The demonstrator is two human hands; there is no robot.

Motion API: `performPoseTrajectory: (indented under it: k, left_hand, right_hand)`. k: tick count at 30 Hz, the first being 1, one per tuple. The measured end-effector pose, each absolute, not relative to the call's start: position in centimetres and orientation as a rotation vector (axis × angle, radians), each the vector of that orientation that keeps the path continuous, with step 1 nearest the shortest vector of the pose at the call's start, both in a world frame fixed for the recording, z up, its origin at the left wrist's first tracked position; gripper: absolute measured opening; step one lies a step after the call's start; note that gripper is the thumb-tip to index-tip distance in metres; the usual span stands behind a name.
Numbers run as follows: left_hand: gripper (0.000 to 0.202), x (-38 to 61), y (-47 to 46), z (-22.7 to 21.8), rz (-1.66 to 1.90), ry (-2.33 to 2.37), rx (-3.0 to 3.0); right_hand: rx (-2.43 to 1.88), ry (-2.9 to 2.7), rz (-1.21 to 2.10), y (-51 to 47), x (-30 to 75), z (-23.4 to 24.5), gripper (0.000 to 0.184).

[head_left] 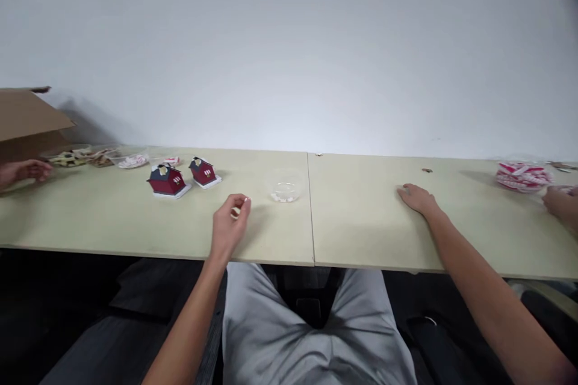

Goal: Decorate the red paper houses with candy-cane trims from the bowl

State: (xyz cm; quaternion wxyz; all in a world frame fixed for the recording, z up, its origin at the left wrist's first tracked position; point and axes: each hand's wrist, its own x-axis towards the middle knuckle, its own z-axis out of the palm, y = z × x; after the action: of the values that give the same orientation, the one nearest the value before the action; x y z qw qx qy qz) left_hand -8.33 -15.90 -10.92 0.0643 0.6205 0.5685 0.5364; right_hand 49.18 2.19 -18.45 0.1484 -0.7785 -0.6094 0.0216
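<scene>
White bit seems pinched in the left hand, grip closed; for the right hand I can't say.

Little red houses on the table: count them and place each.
2: the front house, left of the left hand; the back house, just beyond the front one, to its right.

A cardboard box stands before the pale wall, far left.
</scene>
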Motion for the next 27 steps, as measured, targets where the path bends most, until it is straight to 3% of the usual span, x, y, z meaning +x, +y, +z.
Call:
performPoseTrajectory:
  k: [6, 9, 12, 17, 23, 27]
  left_hand:
    - [0.029, -4.9, -8.8, -5.9, 1.123, 1.781, 2.409]
    - [0.046, -8.6, -5.4, -3.7, 1.104, 2.165, 2.275]
    - [0.051, -14.9, -3.7, -2.2, 0.981, 2.425, 2.164]
    - [0.025, -21.2, -3.1, -1.7, 0.364, 2.425, 2.247]
    - [0.032, -22.0, -2.0, -1.0, 0.194, 2.435, 2.263]
    - [0.018, -22.4, -1.5, 0.0, 0.017, 2.363, 2.337]
  right_hand:
    - [-2.228, -1.821, 0.014, 2.1, 49.4, -19.0, 0.064]
    - [-2.235, -1.837, 0.022, 2.3, 49.7, -19.4, 0.067]
    - [-2.233, -1.825, 0.032, 2.7, 49.9, -19.8, 0.069]
    - [-2.23, -1.812, 0.046, 3.0, 50.1, -20.2, 0.069]
    - [-2.217, -1.814, 0.016, 2.9, 49.9, -20.1, 0.064]
    - [-2.201, -1.812, 0.0, 2.9, 49.6, -20.0, 0.061]
